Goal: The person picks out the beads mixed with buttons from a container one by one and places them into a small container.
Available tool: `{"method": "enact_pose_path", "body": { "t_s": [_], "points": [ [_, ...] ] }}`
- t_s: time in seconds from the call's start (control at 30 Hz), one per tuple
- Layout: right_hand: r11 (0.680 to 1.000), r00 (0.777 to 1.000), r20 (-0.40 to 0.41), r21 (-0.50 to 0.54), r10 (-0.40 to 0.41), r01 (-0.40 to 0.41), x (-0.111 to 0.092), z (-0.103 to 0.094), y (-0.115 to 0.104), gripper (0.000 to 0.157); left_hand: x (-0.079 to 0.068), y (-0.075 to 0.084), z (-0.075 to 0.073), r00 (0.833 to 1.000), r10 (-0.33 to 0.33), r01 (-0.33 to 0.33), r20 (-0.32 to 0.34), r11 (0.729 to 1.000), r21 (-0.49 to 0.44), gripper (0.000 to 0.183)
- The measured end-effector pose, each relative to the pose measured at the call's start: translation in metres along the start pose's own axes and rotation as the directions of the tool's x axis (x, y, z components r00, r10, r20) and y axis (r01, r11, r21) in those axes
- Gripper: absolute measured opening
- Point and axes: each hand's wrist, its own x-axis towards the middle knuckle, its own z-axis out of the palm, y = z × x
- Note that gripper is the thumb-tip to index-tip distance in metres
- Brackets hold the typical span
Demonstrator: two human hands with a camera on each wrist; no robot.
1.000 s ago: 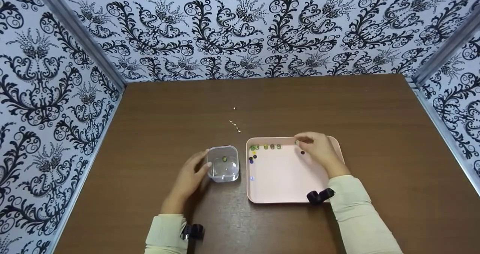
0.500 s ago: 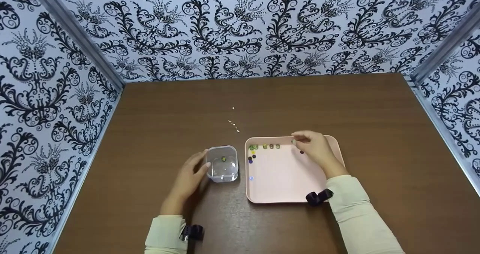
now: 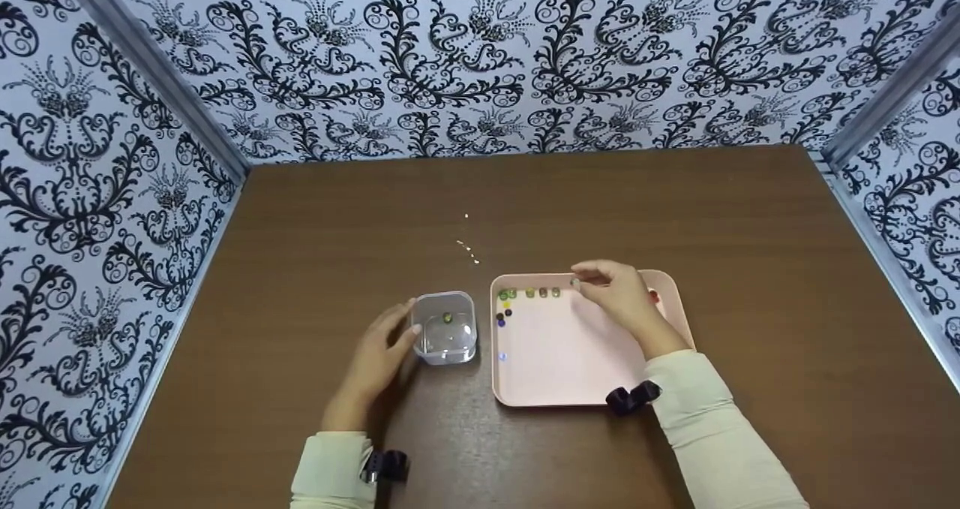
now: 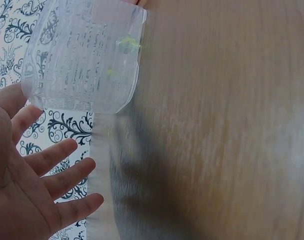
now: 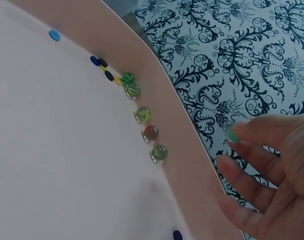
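Observation:
My right hand (image 3: 621,297) pinches a clear greenish marble (image 5: 232,133) between thumb and index finger, above the far rim of the pink tray (image 3: 570,405). In the right wrist view its other fingers are loosely bent. Several glass marbles, among them a reddish one (image 5: 151,132), line the tray's far wall. Small yellow, dark and blue flat beads lie in the far left corner, with a light blue bead (image 5: 54,35) apart. My left hand (image 3: 382,351) touches the left side of a clear plastic container (image 3: 447,357), fingers spread and straight. One greenish marble (image 3: 448,317) lies inside it.
A red piece (image 3: 654,296) lies by the tray's right end, partly behind the right hand. A dark blue bead (image 5: 178,235) is on the tray floor. White specks (image 3: 469,251) mark the brown table (image 3: 337,224). Patterned walls (image 3: 465,58) enclose its back and sides.
My right hand has moved left along the tray's far rim with the marble. The red piece has come into view, and the dark bead near the hand is now hidden in the head view.

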Motion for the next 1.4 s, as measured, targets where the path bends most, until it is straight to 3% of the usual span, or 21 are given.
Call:
{"method": "enact_pose_path", "body": {
  "t_s": [0.37, 0.7, 1.4],
  "points": [
    [0.997, 0.999, 0.000, 0.072, -0.041, 0.041, 0.000, 0.012, -0.009, 0.029, 0.000, 0.000, 0.001, 1.000, 0.010, -0.010, -0.009, 1.000, 0.005, 0.046],
    [0.985, 0.999, 0.033, 0.175, -0.019, 0.013, 0.000, 0.024, -0.020, 0.033, -0.002, 0.002, 0.000, 1.000, 0.010, -0.010, -0.003, 1.000, 0.011, 0.046],
    [0.984, 0.988, 0.076, 0.132, -0.131, 0.121, -0.004, 0.044, -0.039, 0.028, -0.001, 0.003, -0.001, 1.000, 0.030, -0.030, 0.000, 0.999, 0.018, 0.046]
  ]
}}
